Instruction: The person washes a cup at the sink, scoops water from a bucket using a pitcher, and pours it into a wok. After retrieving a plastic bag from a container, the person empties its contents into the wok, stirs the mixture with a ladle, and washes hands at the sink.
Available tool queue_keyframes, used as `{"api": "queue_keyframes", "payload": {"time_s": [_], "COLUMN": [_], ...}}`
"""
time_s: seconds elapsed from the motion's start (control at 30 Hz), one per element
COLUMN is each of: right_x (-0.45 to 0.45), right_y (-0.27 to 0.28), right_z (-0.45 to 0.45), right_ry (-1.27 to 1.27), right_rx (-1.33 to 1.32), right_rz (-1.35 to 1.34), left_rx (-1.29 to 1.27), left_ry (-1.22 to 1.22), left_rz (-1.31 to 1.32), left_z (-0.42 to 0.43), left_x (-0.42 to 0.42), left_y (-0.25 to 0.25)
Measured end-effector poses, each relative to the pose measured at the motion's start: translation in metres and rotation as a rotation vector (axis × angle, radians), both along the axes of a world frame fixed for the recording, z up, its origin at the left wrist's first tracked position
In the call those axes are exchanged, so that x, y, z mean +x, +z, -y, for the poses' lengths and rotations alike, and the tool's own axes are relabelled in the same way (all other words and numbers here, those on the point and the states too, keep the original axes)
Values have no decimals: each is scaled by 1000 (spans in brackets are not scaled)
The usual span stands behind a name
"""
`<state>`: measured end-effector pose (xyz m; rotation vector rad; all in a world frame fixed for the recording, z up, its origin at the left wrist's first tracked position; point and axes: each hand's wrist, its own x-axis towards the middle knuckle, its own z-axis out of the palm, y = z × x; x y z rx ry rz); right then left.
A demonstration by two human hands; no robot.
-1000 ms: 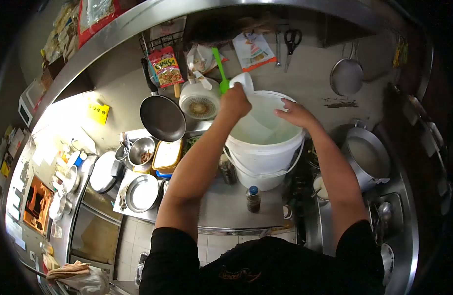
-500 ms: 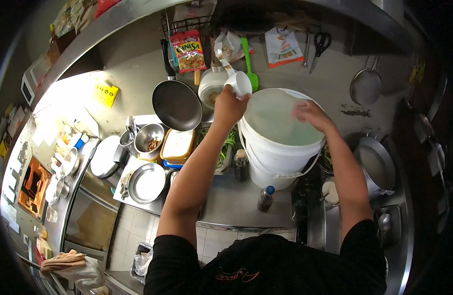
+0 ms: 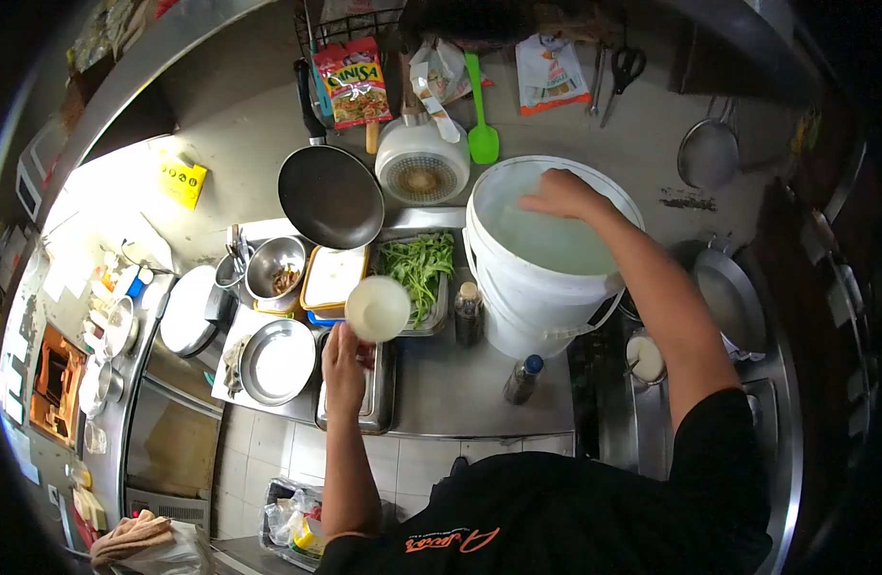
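A white cup (image 3: 378,310) is gripped in my left hand (image 3: 345,372), which hangs over the metal tray (image 3: 376,398) at the counter's front. Pale contents show inside it. Over the mouth of a large white bucket (image 3: 546,302), my right hand (image 3: 563,195) has its fingers drawn together and pointing down and left. Whether anything small sits between those fingers is hidden. Whitish cloudy contents (image 3: 546,241) partly fill the bucket. Between the cup and the bucket lie green leafy vegetables (image 3: 417,273) in a clear container.
Two bottles, one dark (image 3: 468,311) and one blue-capped (image 3: 524,379), stand by the bucket. Left are a metal bowl (image 3: 273,251), a round metal pan (image 3: 278,361) and a lidded tub (image 3: 335,276). A frying pan (image 3: 332,198) and green spatula (image 3: 482,134) hang on the wall.
My left hand has brought the white cup down and left, from beside the bucket's rim to above the tray. My right hand has shifted left over the bucket, its fingers closer together.
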<state>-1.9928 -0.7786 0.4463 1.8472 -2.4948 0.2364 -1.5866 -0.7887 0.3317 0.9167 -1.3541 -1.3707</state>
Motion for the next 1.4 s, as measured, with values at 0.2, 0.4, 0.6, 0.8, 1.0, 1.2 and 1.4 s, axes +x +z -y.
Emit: {"api": "queue_keyframes", "payload": {"time_s": [0.2,0.4,0.6,0.8,1.0,1.2,1.4], "right_x": [31,45,41,-17,4,18,51], "right_y": [-6,-25,-8,-8,6,69,135], "right_z": [20,34,23,-40,-85,-128,-220], "right_ry": [135,172,-4,-15,-278,-375,-208], "right_rx": [147,283,310,-270,-797,-1152,-1409], "right_rz": [-20,-103,30,376,613,778,919], "left_rx": [138,197,246,215,201,87,76], "left_ry": [106,246,259,135,-150,-578,-768], "left_rz": [-7,-71,-61,-88,-39,-1,81], "left_z": [-29,-36,-34,-22,1,-15,-66], "left_x": [74,113,126,127,89,22,-37], "left_y": [-53,-69,-61,-56,-27,-5,10]}}
